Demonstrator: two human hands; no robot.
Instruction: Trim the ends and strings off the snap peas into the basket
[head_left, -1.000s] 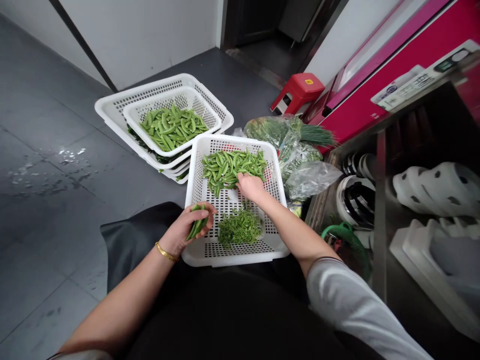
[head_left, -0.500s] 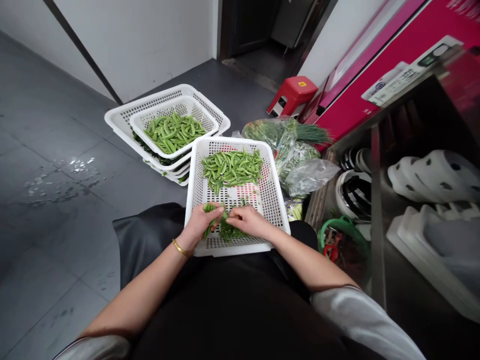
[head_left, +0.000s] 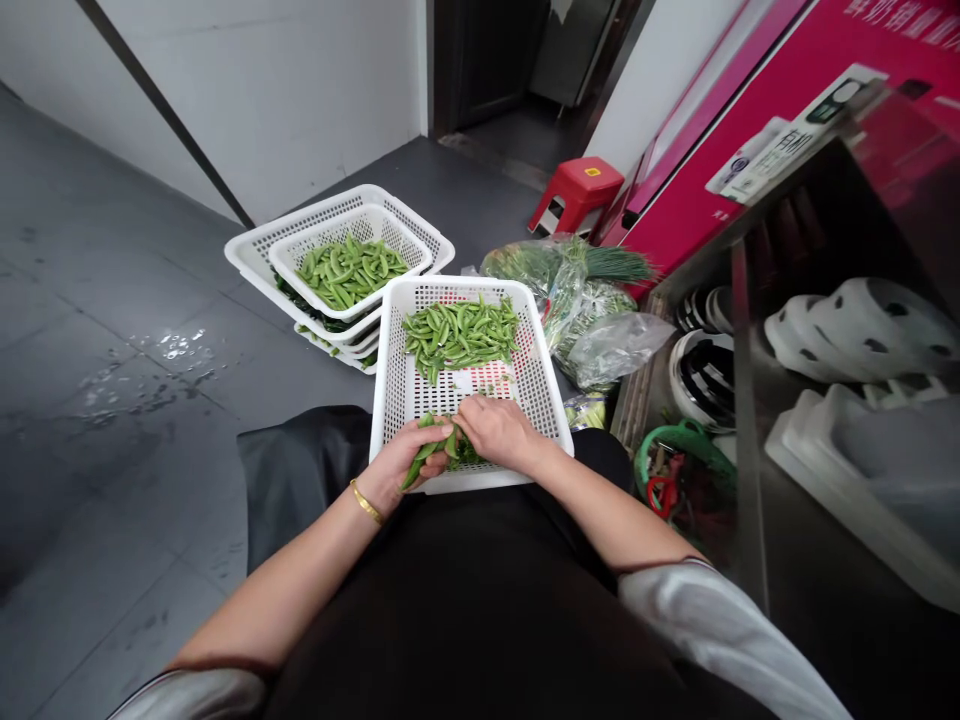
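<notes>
A white perforated basket (head_left: 380, 400) rests on my lap. Toward its far side lies a heap of green pea pods (head_left: 461, 335). Over the near part, my left hand (head_left: 412, 452) is closed around several pea pods (head_left: 420, 464), which stick out past its fingers. My right hand (head_left: 496, 432) touches the left one, its fingers pinched at the tip of the pods; what exactly it grips is hidden. Beneath the right hand, a small pile of green trimmings (head_left: 469, 454) shows in part on the basket floor.
Stacked white baskets (head_left: 247, 247) stand ahead on the left, the top one holding more pods (head_left: 352, 272). Bagged greens (head_left: 585, 300) lie right of my basket, near a red stool (head_left: 577, 192). A green bin (head_left: 686, 440) and a metal shelf (head_left: 750, 440) are at my right.
My right hand has moved slightly up and left, closing against the left hand. The pods in my left hand now show more, angled down to the left. The view has shifted a little.
</notes>
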